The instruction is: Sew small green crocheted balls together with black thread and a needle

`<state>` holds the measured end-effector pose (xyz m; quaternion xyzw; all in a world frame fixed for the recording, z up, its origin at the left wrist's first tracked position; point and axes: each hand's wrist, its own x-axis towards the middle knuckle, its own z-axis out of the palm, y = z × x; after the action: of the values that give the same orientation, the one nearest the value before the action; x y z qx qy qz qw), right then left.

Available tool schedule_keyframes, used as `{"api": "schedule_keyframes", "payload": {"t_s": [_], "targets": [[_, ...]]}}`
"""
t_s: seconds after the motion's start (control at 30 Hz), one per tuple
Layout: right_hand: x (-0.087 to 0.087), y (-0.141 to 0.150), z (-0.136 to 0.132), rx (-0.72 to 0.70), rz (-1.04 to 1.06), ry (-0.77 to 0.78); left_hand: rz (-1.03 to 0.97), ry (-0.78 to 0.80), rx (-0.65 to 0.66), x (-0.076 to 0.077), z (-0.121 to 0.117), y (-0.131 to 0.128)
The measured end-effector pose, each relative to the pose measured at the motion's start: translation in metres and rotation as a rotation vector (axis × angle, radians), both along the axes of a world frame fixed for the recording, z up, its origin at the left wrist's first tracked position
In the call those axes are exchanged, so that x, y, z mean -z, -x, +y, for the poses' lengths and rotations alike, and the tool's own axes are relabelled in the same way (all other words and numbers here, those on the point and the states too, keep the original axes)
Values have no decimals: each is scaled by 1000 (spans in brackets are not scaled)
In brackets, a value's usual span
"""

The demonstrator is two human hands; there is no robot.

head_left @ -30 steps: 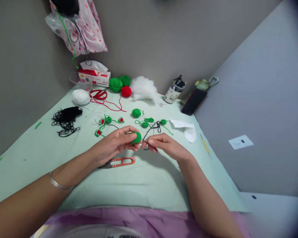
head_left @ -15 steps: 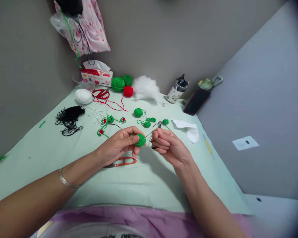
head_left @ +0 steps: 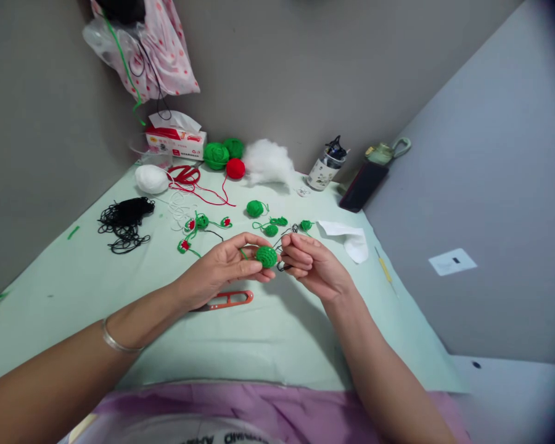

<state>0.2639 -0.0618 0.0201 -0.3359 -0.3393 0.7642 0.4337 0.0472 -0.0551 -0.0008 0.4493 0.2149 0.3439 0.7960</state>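
Note:
My left hand (head_left: 234, 265) pinches a green crocheted ball (head_left: 266, 257) between thumb and fingers above the table. Close on its right, my right hand (head_left: 308, 259) is closed, with black yarn (head_left: 284, 267) looping out below and behind its fingers. Whether a needle sits in that pinch is too small to make out. Orange thread snips (head_left: 231, 300) lie under my left hand, their blade end partly hidden by it. Just beyond the hands are small green crocheted pieces (head_left: 271, 230) and a green piece with red-and-white ends (head_left: 202, 222).
A black yarn tangle (head_left: 129, 216) and a white yarn ball (head_left: 151, 179) lie left. Along the back stand a tissue box (head_left: 178, 145), green yarn (head_left: 216, 156), red yarn (head_left: 235, 168), stuffing (head_left: 269, 161), a jar (head_left: 324, 171) and a bottle (head_left: 367, 179). A yellow-handled hook (head_left: 385, 269) lies right.
The green ball has turned in my left fingers and shifted slightly right. My right hand has come closer to it, and the black strand stretched between them no longer shows.

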Motion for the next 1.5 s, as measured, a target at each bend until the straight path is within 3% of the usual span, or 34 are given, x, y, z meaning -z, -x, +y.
{"api": "schedule_keyframes", "payload": {"t_s": [0.17,0.3,0.5,0.67,0.8,0.87,0.93,1.07,1.2,1.33,1.5], "targets": [[1,5,-2,11,-28,-11,62,-139,-52,6,-1,-1],[-3,12,-8,92,-86,-73,202,-352,-186,14,-3,-4],[-19,21,-33,112,-531,-550,266,-618,-409,16,-9,-5],[-20,30,-44,-57,-782,-817,226,-638,-531,13,-7,-2],[-17,29,-41,-176,-921,-923,174,-510,-533,10,-5,0],[-16,26,-39,-160,-1022,-1009,138,-433,-519,8,-4,0],[-16,23,-38,-40,-1133,-1061,146,-393,-529,6,-3,0],[-17,19,-36,141,-1122,-901,263,-414,-562,3,-2,0],[-20,20,-36,37,-902,-648,305,-416,-546,3,-1,1],[-18,23,-36,-131,-714,-542,328,-397,-551,3,-1,0],[-7,32,-36,-25,-589,-469,304,-391,-514,4,0,-1]]}}
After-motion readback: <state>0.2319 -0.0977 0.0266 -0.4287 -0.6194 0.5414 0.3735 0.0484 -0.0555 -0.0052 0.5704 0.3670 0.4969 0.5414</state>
